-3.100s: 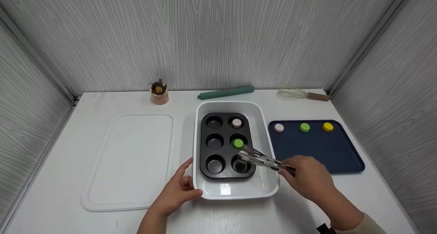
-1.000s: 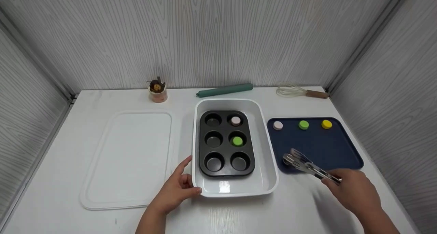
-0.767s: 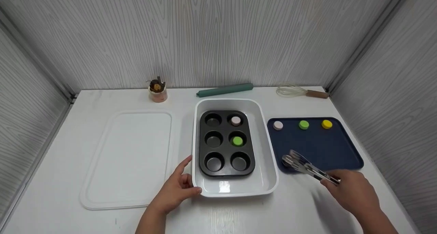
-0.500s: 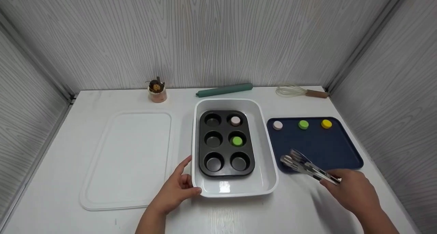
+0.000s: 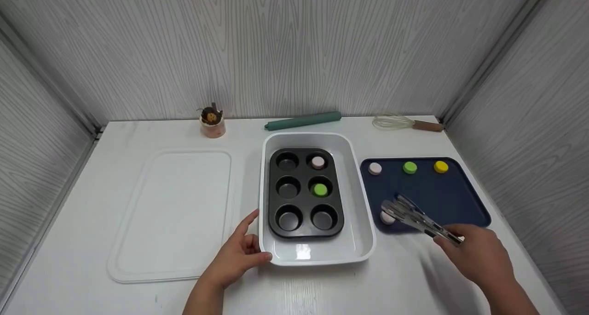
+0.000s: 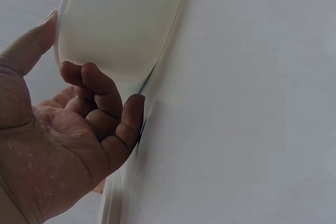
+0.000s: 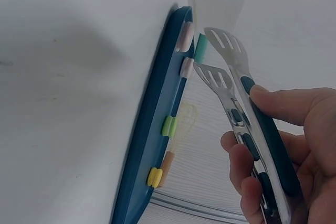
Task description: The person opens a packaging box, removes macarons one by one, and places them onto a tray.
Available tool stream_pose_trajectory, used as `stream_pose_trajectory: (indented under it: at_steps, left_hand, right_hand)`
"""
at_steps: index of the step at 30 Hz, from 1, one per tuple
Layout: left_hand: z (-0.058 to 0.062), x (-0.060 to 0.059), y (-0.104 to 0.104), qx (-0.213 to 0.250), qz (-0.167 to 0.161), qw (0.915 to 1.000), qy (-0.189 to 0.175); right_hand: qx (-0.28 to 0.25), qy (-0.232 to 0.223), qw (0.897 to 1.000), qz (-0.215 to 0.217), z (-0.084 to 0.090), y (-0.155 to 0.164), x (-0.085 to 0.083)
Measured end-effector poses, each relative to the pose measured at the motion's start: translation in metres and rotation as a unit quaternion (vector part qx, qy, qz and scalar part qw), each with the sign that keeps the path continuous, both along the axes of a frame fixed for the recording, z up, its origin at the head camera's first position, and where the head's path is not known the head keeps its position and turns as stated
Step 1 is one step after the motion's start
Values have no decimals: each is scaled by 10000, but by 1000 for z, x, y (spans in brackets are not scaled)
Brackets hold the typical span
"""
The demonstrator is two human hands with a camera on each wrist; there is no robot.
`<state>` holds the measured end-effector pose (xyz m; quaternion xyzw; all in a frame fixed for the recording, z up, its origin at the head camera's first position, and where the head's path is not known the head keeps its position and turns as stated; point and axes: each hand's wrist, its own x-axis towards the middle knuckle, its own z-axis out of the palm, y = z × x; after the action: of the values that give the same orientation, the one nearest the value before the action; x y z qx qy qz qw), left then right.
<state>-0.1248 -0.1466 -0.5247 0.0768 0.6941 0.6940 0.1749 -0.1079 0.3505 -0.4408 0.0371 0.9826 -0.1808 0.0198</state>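
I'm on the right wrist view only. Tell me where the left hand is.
Observer: The left hand holds the white container at its near left corner.
Operator: Report what is inside that container.
Observer: A dark muffin tin with six cups, in two columns of three.
Operator: Now tell me which cups are filled.
Observer: Only two, both in the right column: a pink piece in the far cup and a green piece in the middle one.
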Motion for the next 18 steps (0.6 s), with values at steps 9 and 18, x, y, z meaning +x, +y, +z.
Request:
stream_pose_trajectory:
  at_steps: [9, 18]
  left_hand:
    - [1, 0, 0, -34, -60, 10000, -6]
    - [0, -1, 0, -46, -82, 10000, 5]
  right_hand:
    - [-183, 948, 9952, 177, 7, -27, -12]
    - [-375, 1149, 9909, 587, 15, -70, -38]
